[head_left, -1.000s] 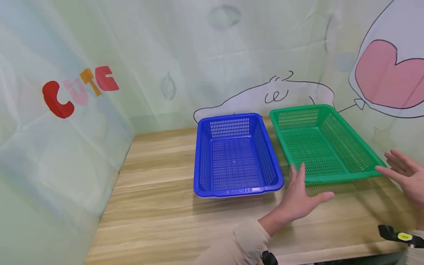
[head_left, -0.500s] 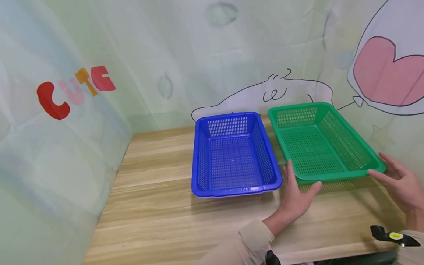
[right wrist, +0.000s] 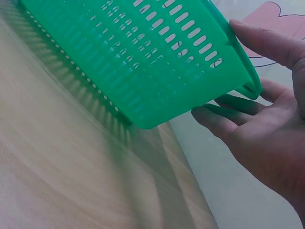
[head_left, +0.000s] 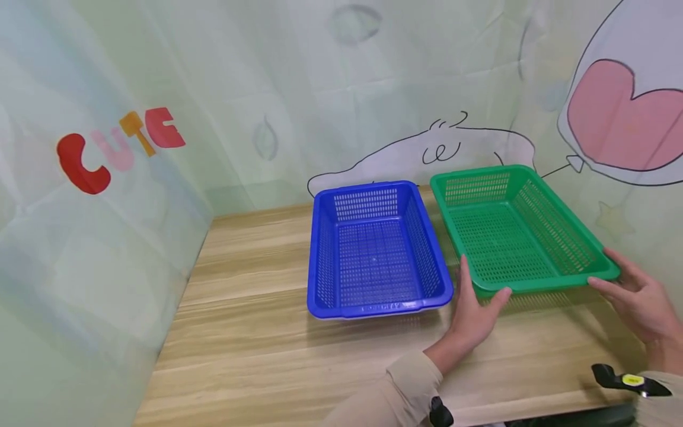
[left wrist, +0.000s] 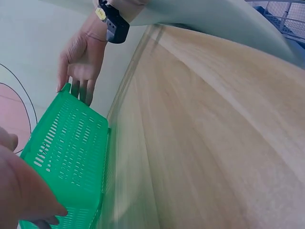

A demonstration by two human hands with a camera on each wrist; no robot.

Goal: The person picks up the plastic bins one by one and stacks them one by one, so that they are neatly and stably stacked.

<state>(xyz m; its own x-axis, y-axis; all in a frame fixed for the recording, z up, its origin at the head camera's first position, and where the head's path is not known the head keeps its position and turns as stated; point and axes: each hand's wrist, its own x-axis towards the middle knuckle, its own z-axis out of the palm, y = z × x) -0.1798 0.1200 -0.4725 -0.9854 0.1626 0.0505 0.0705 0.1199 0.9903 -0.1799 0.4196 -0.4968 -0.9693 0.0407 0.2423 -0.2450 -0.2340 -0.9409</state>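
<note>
A green plastic basket (head_left: 498,243) with slotted walls stands on the right of the wooden table, against the back curtain. My left hand (head_left: 472,320) is at its near left corner, thumb on the near rim and fingers along the left side. The near right corner is between the thumb and fingers of my right hand (head_left: 640,302). In the right wrist view the right thumb (right wrist: 267,45) lies at the rim and the fingers (right wrist: 214,121) reach the wall below it. To the left stands a blue plastic basket (head_left: 315,261); both baskets hold nothing.
The wooden table (head_left: 240,332) extends left and forward of the baskets. A printed curtain (head_left: 256,89) with "CUTE" lettering and a balloon drawing closes off the back and left side.
Both hands have moved in to the green basket: the right onto its near right corner, the left against its near left corner. The baskets stay put while the view shifts slightly.
</note>
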